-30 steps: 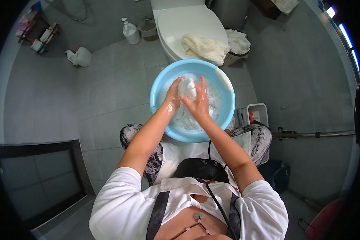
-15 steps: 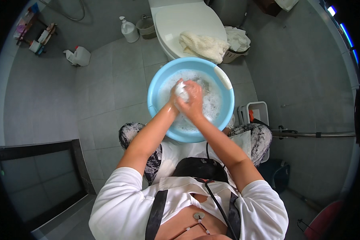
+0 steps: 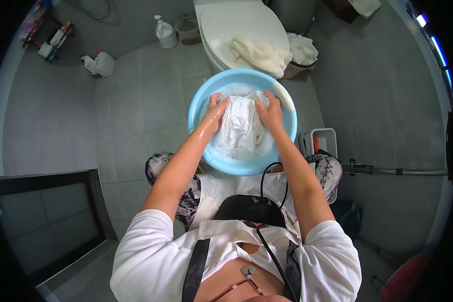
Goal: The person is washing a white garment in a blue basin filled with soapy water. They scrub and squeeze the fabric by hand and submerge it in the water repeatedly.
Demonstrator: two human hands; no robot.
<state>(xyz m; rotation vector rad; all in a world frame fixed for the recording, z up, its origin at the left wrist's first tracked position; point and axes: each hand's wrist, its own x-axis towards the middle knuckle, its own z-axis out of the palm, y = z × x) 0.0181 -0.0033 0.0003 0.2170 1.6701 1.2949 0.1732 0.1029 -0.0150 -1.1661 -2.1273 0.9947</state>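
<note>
A wet white cloth (image 3: 242, 121) hangs spread between my two hands, over and partly in a light blue basin (image 3: 251, 169) of sudsy water. My left hand (image 3: 216, 110) pinches its left upper edge, fingers closed. On the opposite side my right hand (image 3: 271, 112) grips the cloth with the thumb on top; the other fingers are partly behind it. White foam (image 3: 239, 90) shows round the cloth's far edge. On the basin's far right rim is a white bar-like piece (image 3: 284, 95).
Beyond the basin stands a toilet (image 3: 236, 25) with a cream towel (image 3: 261, 54) on its lid. A basket of white material (image 3: 302, 49) is beside it. A pump bottle (image 3: 166, 33), a small bucket (image 3: 187, 31) and a white jug (image 3: 100, 64) stand far left. A white bin (image 3: 323, 134) is at right.
My hands were pressed together around the bunched white cloth. Now they are apart, left and right, with the cloth opened out between them.
</note>
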